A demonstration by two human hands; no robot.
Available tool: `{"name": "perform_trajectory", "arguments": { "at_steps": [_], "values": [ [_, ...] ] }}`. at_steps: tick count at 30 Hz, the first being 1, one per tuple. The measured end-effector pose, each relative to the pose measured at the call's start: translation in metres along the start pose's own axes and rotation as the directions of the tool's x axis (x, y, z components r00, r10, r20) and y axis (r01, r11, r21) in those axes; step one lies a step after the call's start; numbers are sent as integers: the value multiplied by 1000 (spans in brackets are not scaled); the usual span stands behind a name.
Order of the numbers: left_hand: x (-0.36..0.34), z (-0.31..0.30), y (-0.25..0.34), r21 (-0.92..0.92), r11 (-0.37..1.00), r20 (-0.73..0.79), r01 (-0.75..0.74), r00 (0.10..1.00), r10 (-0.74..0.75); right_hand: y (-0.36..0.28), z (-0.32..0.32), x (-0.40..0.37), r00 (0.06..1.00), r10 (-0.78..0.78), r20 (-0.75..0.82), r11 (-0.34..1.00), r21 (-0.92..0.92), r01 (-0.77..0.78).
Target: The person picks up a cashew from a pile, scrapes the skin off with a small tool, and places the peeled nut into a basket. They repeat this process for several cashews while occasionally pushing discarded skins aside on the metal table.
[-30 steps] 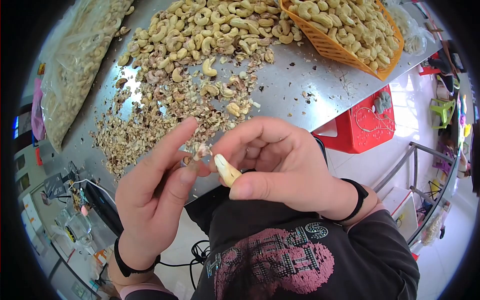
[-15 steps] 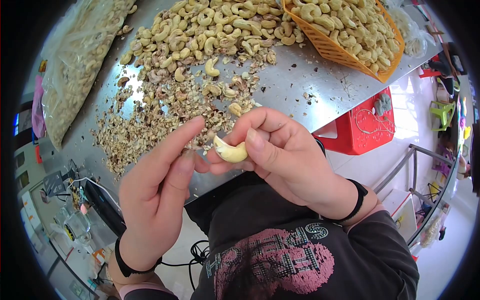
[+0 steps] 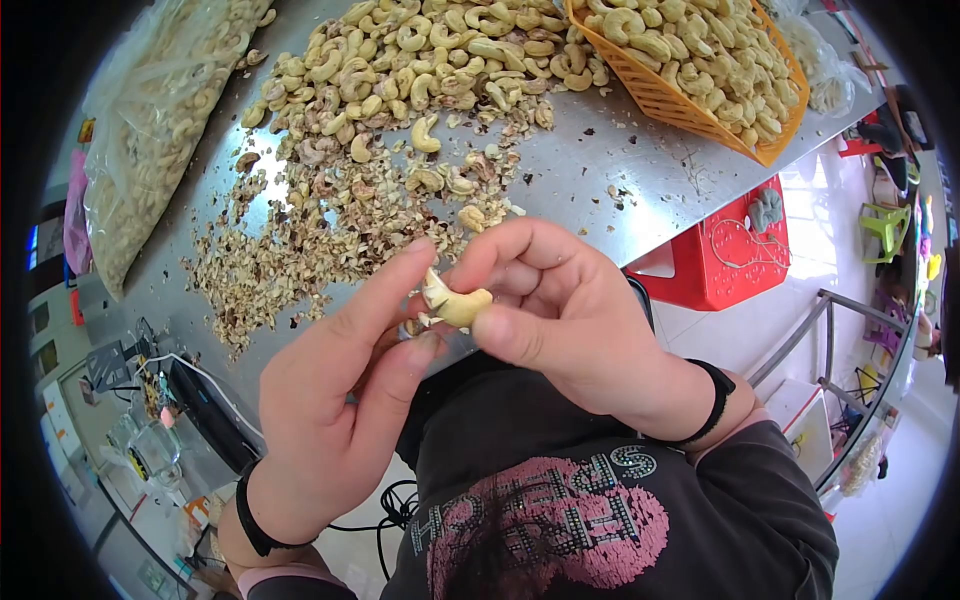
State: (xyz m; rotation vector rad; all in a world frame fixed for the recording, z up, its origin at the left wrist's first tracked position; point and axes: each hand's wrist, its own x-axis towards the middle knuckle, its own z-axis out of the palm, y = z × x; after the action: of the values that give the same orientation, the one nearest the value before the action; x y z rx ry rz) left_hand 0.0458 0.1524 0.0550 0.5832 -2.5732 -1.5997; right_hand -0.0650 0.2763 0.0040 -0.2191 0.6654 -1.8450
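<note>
Here, cashew (image 3: 460,308) between left fingers (image 3: 405,370), right fingers (image 3: 510,335).

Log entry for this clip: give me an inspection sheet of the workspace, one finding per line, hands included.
Surface: shiny grey metal table, scattered with fragments.
Job's things: pale curved cashew in hand; heap of cashews; filled orange slatted plastic basket; filled clear plastic bag.
Clutter: pale and brown flakes below the heap.
Hands: right hand pinches the cashew; left hand is at its tip, contact unclear.
Cables: looped black cable beyond the table edge; thin white cable at left.
Surroundings: red plastic stool, green plastic stool.
</note>
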Motion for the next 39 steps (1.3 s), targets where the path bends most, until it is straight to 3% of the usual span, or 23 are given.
{"name": "perform_trajectory", "arguments": {
  "at_steps": [2, 14, 19, 25, 29, 31, 32, 34, 35, 37, 39],
  "values": [
    [0, 0, 0, 41, 999, 1, -11, 1000, 11, 1, 2, 0, 998, -44, -34, 995, -94, 41],
    [-1, 7, -4, -5, 993, -35, -115, 993, 115, 0, 2, -3, 998, -49, -41, 991, -129, 43],
    [2, 2, -3, 328, 892, -22, -310, 942, 335, 2, 3, -4, 994, -93, -51, 989, -121, 86],
    [4, 3, -8, 332, 875, -47, -352, 920, 388, 2, 1, -4, 994, -110, -21, 985, -137, 106],
    [4, 1, -6, 248, 917, -26, -312, 944, 328, 1, 1, -3, 994, -110, -10, 985, -135, 107],
    [0, 0, -5, -132, 991, -29, 12, 999, -16, 1, -1, -4, 996, -92, 21, 990, -106, 93],
    [0, -2, -2, -133, 991, -28, 13, 999, -17, 0, -2, -5, 996, -74, 55, 994, -76, 78],
    [0, -7, 5, -182, 956, 64, 229, 973, -221, -1, -3, -5, 996, -70, 53, 993, -87, 74],
    [1, -7, 1, -182, 956, 64, 229, 973, -221, -1, -3, -5, 997, -65, 52, 993, -97, 69],
    [3, -6, -9, -69, 995, -11, -67, 998, 66, 0, -2, -3, 994, -91, 57, 990, -107, 96],
    [2, -5, -5, -50, 996, 2, -67, 998, 67, 0, -1, -3, 991, -116, 61, 986, -116, 123]
  ]
}}
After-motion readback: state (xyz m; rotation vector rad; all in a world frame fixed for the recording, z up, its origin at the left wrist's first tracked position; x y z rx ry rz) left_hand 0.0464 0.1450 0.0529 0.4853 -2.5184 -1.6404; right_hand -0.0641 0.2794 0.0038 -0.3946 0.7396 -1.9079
